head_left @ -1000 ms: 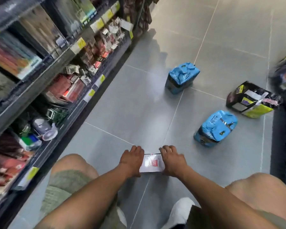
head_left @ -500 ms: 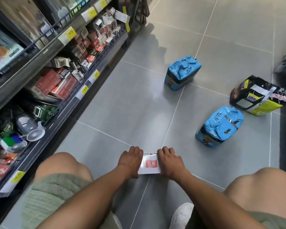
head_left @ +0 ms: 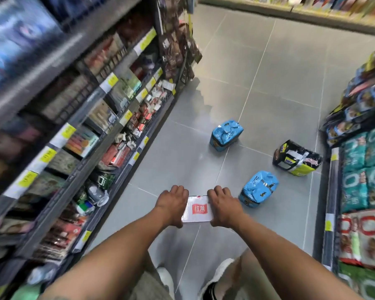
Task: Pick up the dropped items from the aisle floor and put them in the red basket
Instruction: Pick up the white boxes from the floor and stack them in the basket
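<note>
A white pack with a red label (head_left: 197, 208) is held between both hands above the grey aisle floor. My left hand (head_left: 172, 204) grips its left end and my right hand (head_left: 224, 205) grips its right end, fingers curled over the far edge. On the floor lie two blue packs, one just right of my right hand (head_left: 259, 189) and one farther up the aisle (head_left: 225, 135). A black and yellow pack (head_left: 297, 158) lies near the right shelf. No red basket is in view.
Stocked shelves with yellow price tags (head_left: 108, 126) line the left side. A shelf of snack bags (head_left: 364, 169) borders the right. Another shelf (head_left: 290, 7) crosses the far end. My white shoes (head_left: 219, 276) stand on the floor tiles below my arms.
The view has risen and tilted up, showing more of the aisle. The white pack has come up off the floor, still held between both hands.
</note>
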The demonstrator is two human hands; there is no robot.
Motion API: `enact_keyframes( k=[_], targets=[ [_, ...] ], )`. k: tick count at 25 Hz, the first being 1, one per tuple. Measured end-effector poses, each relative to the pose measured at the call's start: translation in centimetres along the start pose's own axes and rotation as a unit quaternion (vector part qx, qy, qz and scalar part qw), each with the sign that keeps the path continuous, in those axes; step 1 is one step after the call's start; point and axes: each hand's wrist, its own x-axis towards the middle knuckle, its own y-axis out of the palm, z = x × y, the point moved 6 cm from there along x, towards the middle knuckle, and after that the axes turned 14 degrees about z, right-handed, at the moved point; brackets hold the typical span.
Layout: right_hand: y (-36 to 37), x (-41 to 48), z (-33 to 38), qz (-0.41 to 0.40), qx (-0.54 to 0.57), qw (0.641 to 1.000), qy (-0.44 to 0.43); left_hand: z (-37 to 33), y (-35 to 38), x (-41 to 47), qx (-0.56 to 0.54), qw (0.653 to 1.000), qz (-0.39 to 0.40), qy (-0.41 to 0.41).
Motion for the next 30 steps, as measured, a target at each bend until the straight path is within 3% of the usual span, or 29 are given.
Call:
enact_keyframes(
  k=[7, 17, 21, 25, 30],
  targets=[
    [-16.5, -15.6, 0.0, -0.036, 0.030, 0.999, -0.007, -0.7, -17.8, -14.8, 0.043, 0.999, -0.021, 0.019],
    [-19.9, -26.8, -10.8, -0.099, 0.118, 0.979, 0.134, -11.5, -31.0, -14.8, 0.173, 0.974, -0.064, 0.134],
    [-17.2, -30.5, -14.7, -0.114, 0.205, 0.948, 0.215, -17.5, -34.5, -13.0, 0.268, 0.934, -0.088, 0.221],
    [-13.5, -34.5, -15.8, -0.123, 0.296, 0.890, 0.326, -23.5, -35.6, -11.4, 0.358, 0.873, -0.094, 0.316],
    [-7.1, -40.9, -12.0, -0.144, 0.405, 0.779, 0.456, -31.0, -33.4, -14.3, 0.467, 0.762, -0.113, 0.434]
  ],
)
